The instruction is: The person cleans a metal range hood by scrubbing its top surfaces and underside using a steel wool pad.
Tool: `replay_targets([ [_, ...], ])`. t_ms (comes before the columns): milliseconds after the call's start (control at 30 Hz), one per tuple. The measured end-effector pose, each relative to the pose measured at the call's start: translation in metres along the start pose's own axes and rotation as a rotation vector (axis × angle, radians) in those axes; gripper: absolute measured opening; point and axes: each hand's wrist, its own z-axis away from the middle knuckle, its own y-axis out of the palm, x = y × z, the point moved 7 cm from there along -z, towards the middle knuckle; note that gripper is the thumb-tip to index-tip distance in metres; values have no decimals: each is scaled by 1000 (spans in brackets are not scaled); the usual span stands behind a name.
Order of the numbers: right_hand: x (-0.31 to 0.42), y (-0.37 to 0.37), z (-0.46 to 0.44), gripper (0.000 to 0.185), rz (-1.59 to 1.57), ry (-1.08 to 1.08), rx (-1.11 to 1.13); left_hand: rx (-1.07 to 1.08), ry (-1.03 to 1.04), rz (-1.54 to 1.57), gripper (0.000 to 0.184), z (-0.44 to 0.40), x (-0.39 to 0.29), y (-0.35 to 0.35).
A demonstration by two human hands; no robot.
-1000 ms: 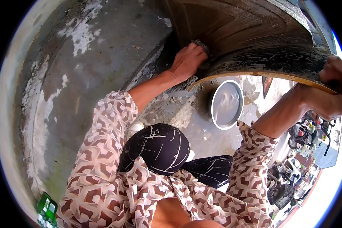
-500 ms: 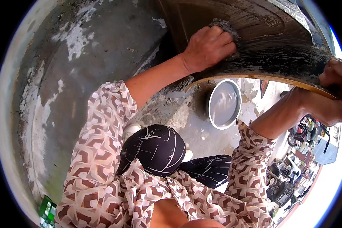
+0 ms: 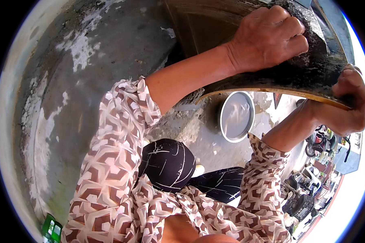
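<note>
My left hand (image 3: 267,40) is closed in a fist around a grey mesh scouring pad (image 3: 299,15), mostly hidden by the fingers and pressed to the dark face of a wet board (image 3: 215,24). That board is brown to black, with pale streaks and a thin yellowish edge (image 3: 271,90) that looks curved in this view. At the far right, my right hand (image 3: 351,91) grips the board's edge, the thumb over its face and the palm beneath.
Below the board stands a round metal basin (image 3: 237,116) holding greyish liquid. Rough, stained concrete (image 3: 105,81) spreads to the left. Parked motorbikes (image 3: 304,190) are at the lower right, and a green object (image 3: 51,227) lies at the lower left.
My left hand has slid right and up across the board with the scouring pad, towards the board's far right part. The right hand still grips the edge, shifted slightly in view.
</note>
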Motion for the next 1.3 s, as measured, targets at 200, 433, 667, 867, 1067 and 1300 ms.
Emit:
replay_targets([
  [200,6,9,1,32,-77,-114,93,749,-235,-89,17,190,24,-14],
  [433,6,13,8,27,-81,-113,73,269,-530,192,38,85,25,-48],
  [667,16,8,8,22,-72,-84,62,-66,-129,-30,9,-7,-9,9],
  [867,12,6,7,21,-106,-102,116,480,-65,-119,9,127,22,-17],
  [1067,8,11,13,25,12,55,14,325,-464,98,43,93,32,-55],
  [1300,20,21,13,36,34,60,9,22,-139,113,24,-25,-14,9],
])
